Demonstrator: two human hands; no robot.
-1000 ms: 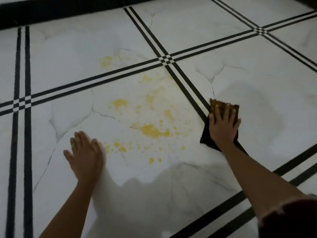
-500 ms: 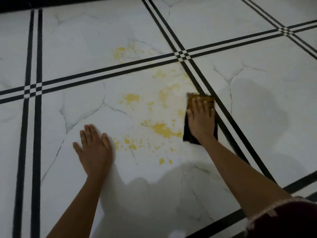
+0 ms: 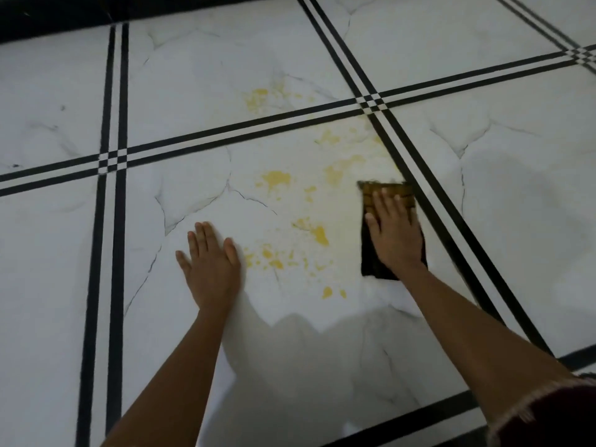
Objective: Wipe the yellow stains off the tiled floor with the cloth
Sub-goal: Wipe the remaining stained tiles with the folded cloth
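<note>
Yellow stains [image 3: 277, 179] are spattered over a white marble-look floor tile [image 3: 193, 195], with a bigger blob [image 3: 320, 234], drips [image 3: 327, 291] nearer me, and a patch [image 3: 256, 98] beyond the black stripes. A dark cloth [image 3: 371, 264], yellow-brown at its far end, lies flat at the tile's right side, a short gap right of the blob. My right hand [image 3: 395, 233] presses flat on top of it. My left hand [image 3: 211, 269] rests palm-down on bare tile, just left of the small spatters, holding nothing.
Double black stripes [image 3: 419, 204] run diagonally right beside the cloth and cross another pair [image 3: 371, 103] farther away. A black border [image 3: 48, 21] edges the floor at the top left. A dark red sleeve hem [image 3: 548, 411] shows at bottom right.
My right hand slid the cloth left, off the black stripes and onto the stained tile. The big blob's right end looks shorter. My left hand stayed planted.
</note>
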